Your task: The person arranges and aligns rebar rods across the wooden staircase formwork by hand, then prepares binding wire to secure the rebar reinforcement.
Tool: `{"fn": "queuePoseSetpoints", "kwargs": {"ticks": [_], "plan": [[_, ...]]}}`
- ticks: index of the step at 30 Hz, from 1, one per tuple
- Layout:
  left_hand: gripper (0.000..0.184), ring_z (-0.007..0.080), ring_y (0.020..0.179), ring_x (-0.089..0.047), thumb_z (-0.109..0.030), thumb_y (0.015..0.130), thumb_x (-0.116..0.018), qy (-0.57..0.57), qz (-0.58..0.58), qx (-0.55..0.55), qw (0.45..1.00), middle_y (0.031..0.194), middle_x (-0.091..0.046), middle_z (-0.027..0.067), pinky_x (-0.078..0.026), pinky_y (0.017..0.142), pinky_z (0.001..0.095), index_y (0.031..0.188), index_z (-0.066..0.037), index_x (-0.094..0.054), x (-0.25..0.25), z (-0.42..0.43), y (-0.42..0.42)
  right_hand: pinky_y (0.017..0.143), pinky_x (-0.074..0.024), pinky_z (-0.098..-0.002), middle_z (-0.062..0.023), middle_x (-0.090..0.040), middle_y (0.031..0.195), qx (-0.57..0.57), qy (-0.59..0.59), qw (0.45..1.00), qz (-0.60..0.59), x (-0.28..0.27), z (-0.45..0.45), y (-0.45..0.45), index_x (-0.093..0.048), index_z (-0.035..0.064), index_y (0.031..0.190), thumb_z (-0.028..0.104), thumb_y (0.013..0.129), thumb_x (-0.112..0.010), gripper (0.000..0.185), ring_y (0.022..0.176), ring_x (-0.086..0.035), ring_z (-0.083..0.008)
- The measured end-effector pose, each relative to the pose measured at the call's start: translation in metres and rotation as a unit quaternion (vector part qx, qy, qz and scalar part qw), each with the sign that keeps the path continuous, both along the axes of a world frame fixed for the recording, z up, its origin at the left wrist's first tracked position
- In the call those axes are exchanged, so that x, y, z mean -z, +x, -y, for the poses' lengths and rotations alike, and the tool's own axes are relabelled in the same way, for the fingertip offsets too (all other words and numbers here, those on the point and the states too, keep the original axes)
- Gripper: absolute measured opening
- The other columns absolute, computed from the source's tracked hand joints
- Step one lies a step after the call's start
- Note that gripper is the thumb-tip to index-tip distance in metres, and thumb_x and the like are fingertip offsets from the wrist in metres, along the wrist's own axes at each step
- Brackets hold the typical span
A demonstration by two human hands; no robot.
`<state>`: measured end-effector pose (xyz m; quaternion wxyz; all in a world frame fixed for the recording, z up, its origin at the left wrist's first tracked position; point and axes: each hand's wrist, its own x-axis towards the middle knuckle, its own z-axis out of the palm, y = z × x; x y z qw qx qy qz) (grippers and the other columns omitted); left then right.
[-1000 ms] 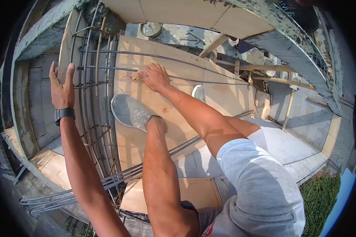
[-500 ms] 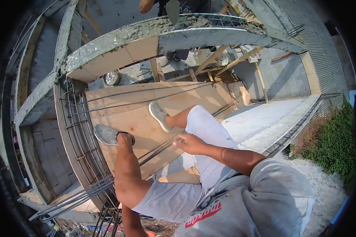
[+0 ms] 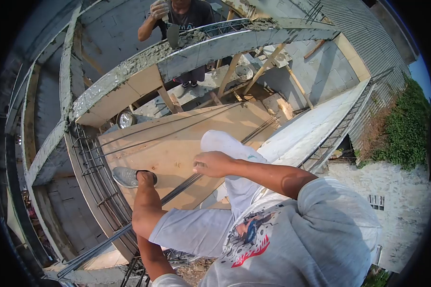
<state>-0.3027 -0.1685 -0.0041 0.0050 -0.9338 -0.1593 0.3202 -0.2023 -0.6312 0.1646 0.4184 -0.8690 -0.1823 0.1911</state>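
Observation:
My right hand [image 3: 213,164] is in front of my raised right knee, its fingers curled in and nothing showing in them. It is over the plywood panel [image 3: 177,143], near a bundle of steel bars [image 3: 182,186]. My left forearm [image 3: 151,258] passes behind my left leg, which hides the left hand. My left shoe [image 3: 127,177] rests on the plywood. Two thin bars [image 3: 163,131] cross the panel's upper part.
A rebar cage [image 3: 98,177] runs along the left. Beyond the panel is a concrete-topped beam [image 3: 124,74], with a co-worker [image 3: 189,16] behind it holding a trowel [image 3: 173,36]. A round pan [image 3: 125,119], wooden props [image 3: 266,67] and a block wall [image 3: 328,71] are also there.
My right hand has left the thin bar and drawn back to my knee. The left hand has gone from beside the cage to out of sight. The view has tilted up, showing the co-worker.

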Motion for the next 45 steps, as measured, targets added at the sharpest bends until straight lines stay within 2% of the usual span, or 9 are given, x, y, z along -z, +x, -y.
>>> {"fn": "queuePoseSetpoints", "kwargs": {"ticks": [21,24,29,32,33,37,41,44,45], "plan": [[0.027,0.0259,0.110,-0.069,-0.017,0.097,-0.052,-0.025,0.026,0.100,0.994,0.114,-0.073,0.0119,-0.052,0.097,0.0410,0.115,-0.016,-0.071,0.034,0.006,0.045,0.078,-0.0528,-0.0419,-0.0195,-0.071,0.098,-0.080,-0.095,0.992,0.035,-0.060,-0.003,0.000,-0.069,0.0010,0.106,0.034,0.096,-0.064,0.035,0.092,-0.069,-0.0353],[0.027,0.0255,0.110,-0.069,-0.018,0.097,-0.052,0.000,0.026,0.115,0.993,0.113,-0.073,0.0115,-0.051,0.097,0.0409,0.115,-0.017,-0.072,0.040,-0.002,0.083,0.078,-0.0528,-0.0406,-0.0196,-0.071,0.096,-0.011,-0.146,0.987,0.063,-0.067,0.028,0.005,-0.069,0.0010,0.106,0.033,0.096,-0.065,0.034,0.090,-0.069,-0.0359],[0.027,0.0247,0.110,-0.070,-0.020,0.097,-0.053,0.035,0.002,0.135,0.990,0.112,-0.074,0.0109,-0.051,0.097,0.0407,0.114,-0.019,-0.073,0.051,-0.011,0.089,0.068,-0.0496,-0.0351,-0.0140,-0.067,0.077,0.113,-0.133,0.985,0.004,-0.053,0.097,-0.001,-0.068,0.0006,0.100,0.028,0.095,-0.065,0.028,0.070,-0.063,-0.0204],[0.027,0.0243,0.110,-0.070,-0.021,0.097,-0.053,0.018,0.010,0.122,0.992,0.111,-0.075,0.0105,-0.051,0.097,0.0406,0.114,-0.021,-0.073,0.050,-0.012,0.071,0.067,-0.0492,-0.0354,-0.0125,-0.067,0.075,0.129,-0.177,0.975,-0.034,-0.026,0.157,-0.022,-0.067,-0.0004,0.097,0.028,0.094,-0.066,0.028,0.067,-0.062,-0.0193],[0.025,0.0246,0.123,-0.062,-0.026,0.097,-0.053,-0.022,0.019,0.099,0.995,0.124,-0.069,0.0105,-0.037,0.115,0.0451,0.115,-0.021,-0.070,0.050,-0.013,0.067,0.064,-0.0485,-0.0326,-0.0092,-0.065,0.072,0.141,-0.184,0.972,-0.049,-0.010,0.184,-0.032,-0.066,-0.0016,0.093,0.027,0.095,-0.065,0.029,0.066,-0.060,-0.0159],[0.032,0.0285,0.141,-0.040,-0.033,0.092,-0.062,0.000,0.201,0.106,0.974,0.139,-0.056,0.0107,-0.004,0.122,0.0613,0.120,-0.019,-0.064,0.022,-0.020,0.038,0.058,-0.0487,-0.0316,-0.0063,-0.063,0.066,0.180,-0.269,0.944,-0.062,0.076,0.333,-0.098,-0.064,-0.0028,0.087,0.024,0.097,-0.064,0.029,0.059,-0.059,-0.0141],[0.060,0.0306,0.144,-0.034,-0.047,0.087,-0.069,0.226,0.444,-0.067,0.864,0.150,-0.042,0.0143,-0.011,0.120,0.0622,0.138,-0.020,-0.053,-0.119,-0.026,0.000,0.044,-0.0447,-0.0286,-0.0055,-0.061,0.064,0.385,-0.130,0.900,-0.158,0.095,0.363,-0.115,-0.062,0.0038,0.081,0.029,0.099,-0.064,0.031,0.053,-0.059,-0.0147],[0.089,0.0344,0.150,-0.023,-0.061,0.080,-0.072,0.217,0.654,-0.294,0.662,0.158,-0.029,0.0194,-0.013,0.120,0.0609,0.149,-0.013,-0.041,-0.121,-0.073,-0.025,0.046,-0.0440,-0.0282,-0.0045,-0.062,0.069,0.399,-0.096,0.904,-0.120,0.101,0.319,-0.058,-0.062,0.0042,0.086,0.027,0.100,-0.063,0.027,0.056,-0.060,-0.0127],[0.099,0.0357,0.151,-0.020,-0.065,0.078,-0.072,0.173,0.600,-0.337,0.704,0.159,-0.026,0.0207,-0.012,0.120,0.0606,0.152,-0.011,-0.035,-0.115,-0.076,-0.030,0.047,-0.0444,-0.0281,-0.0041,-0.063,0.069,0.386,-0.079,0.914,-0.094,0.108,0.297,-0.029,-0.063,0.0043,0.087,0.026,0.100,-0.063,0.025,0.057,-0.060,-0.0122]]}}
